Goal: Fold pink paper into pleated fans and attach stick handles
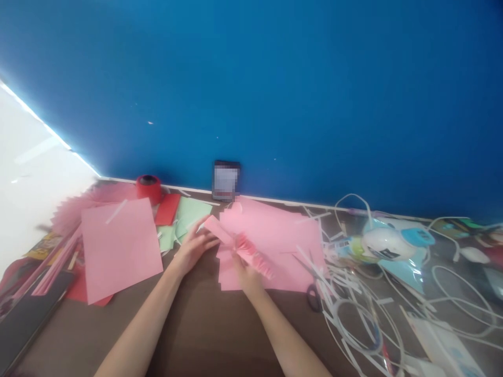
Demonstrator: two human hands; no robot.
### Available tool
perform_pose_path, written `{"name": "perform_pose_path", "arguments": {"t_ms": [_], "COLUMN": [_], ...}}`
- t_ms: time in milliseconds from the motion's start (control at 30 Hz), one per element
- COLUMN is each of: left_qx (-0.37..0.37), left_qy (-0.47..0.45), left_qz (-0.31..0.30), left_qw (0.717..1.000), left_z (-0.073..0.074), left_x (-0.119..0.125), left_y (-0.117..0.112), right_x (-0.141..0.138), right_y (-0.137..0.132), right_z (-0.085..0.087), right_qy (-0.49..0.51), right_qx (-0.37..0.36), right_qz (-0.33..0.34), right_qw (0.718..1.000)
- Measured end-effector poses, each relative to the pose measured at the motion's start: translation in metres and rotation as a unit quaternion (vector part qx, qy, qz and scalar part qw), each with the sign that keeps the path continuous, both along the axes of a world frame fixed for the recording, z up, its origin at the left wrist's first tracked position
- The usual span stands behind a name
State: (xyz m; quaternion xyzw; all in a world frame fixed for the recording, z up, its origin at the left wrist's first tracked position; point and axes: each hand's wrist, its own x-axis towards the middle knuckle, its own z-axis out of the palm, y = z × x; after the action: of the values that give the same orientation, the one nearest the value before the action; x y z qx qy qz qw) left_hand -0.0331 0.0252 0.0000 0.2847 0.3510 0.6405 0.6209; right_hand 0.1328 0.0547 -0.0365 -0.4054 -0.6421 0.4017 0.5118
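My right hand (248, 276) is closed on a pink pleated paper strip (251, 251), held over a stack of pink sheets. The strip's lower right part is bunched in narrow folds, and its upper left end is flatter. Close to that flatter end is my left hand (195, 245), with its fingers stretched and apart; blur hides whether they touch the paper. Beneath the strip, the pink paper stack (286, 238) lies with uneven edges. Dark-handled scissors (313, 297) rest at the stack's lower right corner.
Left are a pink square sheet (120, 251), fanned pink paper (73, 209), a red tape roll (148, 189) and green paper (192, 214). A dark-framed device (226, 180) leans on the blue wall (251, 94). White cables (359, 324), paper scraps and a white-and-blue bottle (387, 243) crowd the right.
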Motion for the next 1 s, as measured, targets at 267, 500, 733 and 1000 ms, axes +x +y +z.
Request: {"name": "perform_pose_path", "arguments": {"t_ms": [267, 500, 733, 1000], "left_qx": [-0.055, -0.037, 0.071, 0.098], "left_qy": [0.075, 0.193, 0.341, 0.387], "left_qz": [0.061, 0.052, 0.046, 0.008], "left_qw": [0.994, 0.979, 0.936, 0.917], "left_z": [-0.008, -0.016, -0.019, -0.019], "left_x": [0.013, 0.015, 0.012, 0.019], "left_y": [0.007, 0.007, 0.004, -0.001], "right_x": [0.006, 0.008, 0.008, 0.006], "right_y": [0.006, 0.023, 0.023, 0.023], "right_z": [0.006, 0.010, 0.004, 0.005], "right_qy": [0.053, 0.195, 0.264, 0.247], "right_qx": [-0.159, -0.185, -0.251, -0.212], "right_qz": [0.117, 0.097, 0.042, 0.011], "right_qw": [0.979, 0.958, 0.930, 0.945]}}
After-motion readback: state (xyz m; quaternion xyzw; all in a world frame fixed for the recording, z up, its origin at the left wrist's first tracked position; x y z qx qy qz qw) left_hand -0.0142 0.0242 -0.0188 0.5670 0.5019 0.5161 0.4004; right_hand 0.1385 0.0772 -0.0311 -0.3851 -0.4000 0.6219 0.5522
